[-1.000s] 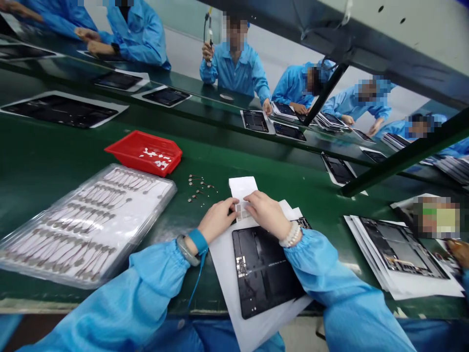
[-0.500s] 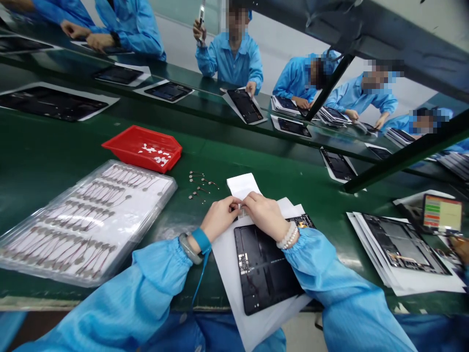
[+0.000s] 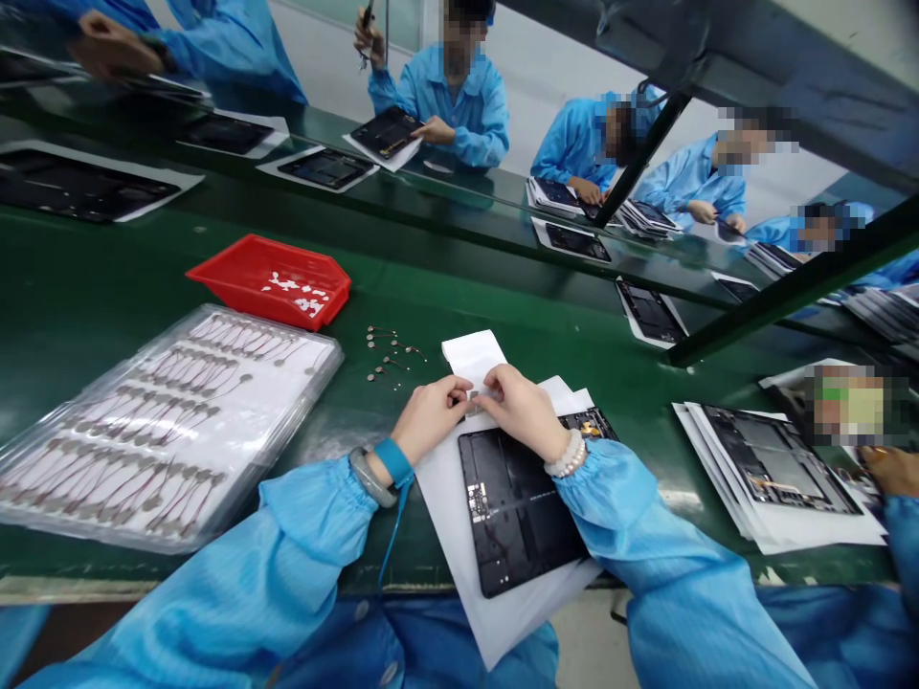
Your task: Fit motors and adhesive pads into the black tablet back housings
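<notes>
Both hands meet over a white sheet of small greyish stickers [image 3: 474,356], beyond the tablet housing. My left hand [image 3: 433,413] is closed, its thumb and forefinger pinching the sheet's near left part. My right hand [image 3: 526,413] is closed too, fingertips together beside the left ones; whatever small thing they pinch is hidden. Under my right wrist lies a black tablet housing [image 3: 521,526], open side up, with a small circuit board at its left edge. White paper [image 3: 478,612] lies beneath it.
Left stands a clear plastic tray [image 3: 326,368] with rows of wired round parts; behind it, a red bin [image 3: 244,263] with white scraps. Several loose wired parts [image 3: 388,362] lie nearby. Right: stacked housings [image 3: 782,469] and a slanted green post [image 3: 790,287]. Co-workers sit across.
My fingertips have drawn together over the sticker sheet and shifted slightly; the right fingers are now more bent. Across the bench, a co-worker has moved a tablet housing to the left and lifted it.
</notes>
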The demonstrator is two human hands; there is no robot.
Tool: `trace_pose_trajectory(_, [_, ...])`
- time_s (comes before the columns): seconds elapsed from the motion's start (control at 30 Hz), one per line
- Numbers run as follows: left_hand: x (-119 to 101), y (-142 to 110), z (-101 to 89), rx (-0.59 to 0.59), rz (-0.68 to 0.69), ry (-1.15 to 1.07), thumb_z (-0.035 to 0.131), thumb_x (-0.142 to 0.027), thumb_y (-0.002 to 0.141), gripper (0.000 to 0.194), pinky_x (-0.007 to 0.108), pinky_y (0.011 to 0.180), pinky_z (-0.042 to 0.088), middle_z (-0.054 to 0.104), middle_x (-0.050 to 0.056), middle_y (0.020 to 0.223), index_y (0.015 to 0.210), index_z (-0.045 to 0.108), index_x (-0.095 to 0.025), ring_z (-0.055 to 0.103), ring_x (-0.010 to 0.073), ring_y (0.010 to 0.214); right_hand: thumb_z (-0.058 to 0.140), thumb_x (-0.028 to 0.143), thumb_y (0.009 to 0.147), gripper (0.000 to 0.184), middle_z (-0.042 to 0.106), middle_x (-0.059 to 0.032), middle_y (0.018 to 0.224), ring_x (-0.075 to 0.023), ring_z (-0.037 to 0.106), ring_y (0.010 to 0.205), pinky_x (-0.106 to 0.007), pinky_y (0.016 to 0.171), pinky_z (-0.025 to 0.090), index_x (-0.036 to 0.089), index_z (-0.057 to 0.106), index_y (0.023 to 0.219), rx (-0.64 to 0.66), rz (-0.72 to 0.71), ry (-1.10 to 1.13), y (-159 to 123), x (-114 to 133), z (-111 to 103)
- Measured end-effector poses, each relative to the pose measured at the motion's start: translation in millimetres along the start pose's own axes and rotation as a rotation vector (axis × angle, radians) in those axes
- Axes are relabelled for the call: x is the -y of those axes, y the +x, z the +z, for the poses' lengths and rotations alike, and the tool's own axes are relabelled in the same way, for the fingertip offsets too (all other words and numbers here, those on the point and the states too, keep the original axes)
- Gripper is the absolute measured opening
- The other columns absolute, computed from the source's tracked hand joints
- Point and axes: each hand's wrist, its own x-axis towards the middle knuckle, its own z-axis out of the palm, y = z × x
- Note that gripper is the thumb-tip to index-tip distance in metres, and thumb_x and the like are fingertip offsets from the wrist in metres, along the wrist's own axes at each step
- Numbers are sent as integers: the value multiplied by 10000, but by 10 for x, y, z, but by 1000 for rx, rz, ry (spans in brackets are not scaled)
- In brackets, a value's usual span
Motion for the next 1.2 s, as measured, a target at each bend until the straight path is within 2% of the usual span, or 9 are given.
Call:
trace_pose_trajectory(0.1, [-7,-14,0,-1,9,16,586,-227,779,239,243,675,489,698,-10,767,998,672,-184,638,151,683,608,254,869,190,623,-23,1020,-139,603,794,-250,637,412,211,575,1051,-43,-86,-78,-1,19,22])
trace_pose_trajectory(0.3, [0,15,-11,16,45,85,592,-219,800,218,251,694,502,697,-8,775,1003,660,-173,647,154,703,491,205,926,178,625,-80,924,-198,568,866,-300,708,416,172,647,847,-53,-275,-284,-61,130,-72])
trace_pose_trajectory(0.4, [-42,-88,-112,16,83,139,605,-204,800,319,310,792,498,692,22,911,1117,610,-176,641,196,861,530,211,894,156,628,-68,857,-201,562,854,-325,770,424,170,625,777,-77,-168,-39,-241,123,-180])
trace_pose_trajectory(0.5, [-101,-369,-234,8,221,233,562,-197,850,341,378,903,448,630,64,1130,1191,555,-192,562,234,1060,571,265,862,161,619,-9,749,-159,570,748,-291,717,440,189,595,721,48,40,395,-563,83,-229])
trace_pose_trajectory(0.6, [-99,-718,-256,125,646,440,490,-152,904,221,343,819,455,640,38,1130,1087,597,-213,569,215,1007,601,285,843,154,618,4,743,-153,572,754,-289,728,439,196,599,717,154,182,585,-906,86,-156])
trace_pose_trajectory(0.67, [-63,-905,-200,143,784,529,483,-84,887,239,333,803,448,654,26,1123,1057,604,-199,577,208,990,605,263,843,128,618,-2,770,-163,566,807,-303,772,430,203,603,730,133,210,581,-1067,120,-65])
trace_pose_trajectory(0.9, [-17,-1174,-18,108,889,565,394,-65,921,258,309,798,450,684,37,936,924,636,-154,599,180,891,591,208,851,121,616,-29,847,-200,517,909,-370,859,371,212,611,731,-1,227,419,-1199,242,107])
trace_pose_trajectory(1.07, [-21,-1274,-16,26,841,535,281,-60,955,382,311,858,435,689,42,969,982,651,-152,595,170,918,603,201,848,157,623,-16,865,-205,500,944,-382,876,352,222,614,693,32,258,364,-1211,319,102])
trace_pose_trajectory(1.2, [18,-1305,-7,58,812,577,338,-60,940,334,324,864,434,689,43,1008,1031,644,-158,590,181,956,620,199,835,164,620,-16,869,-211,488,935,-391,865,342,224,619,673,12,307,318,-1214,388,133])
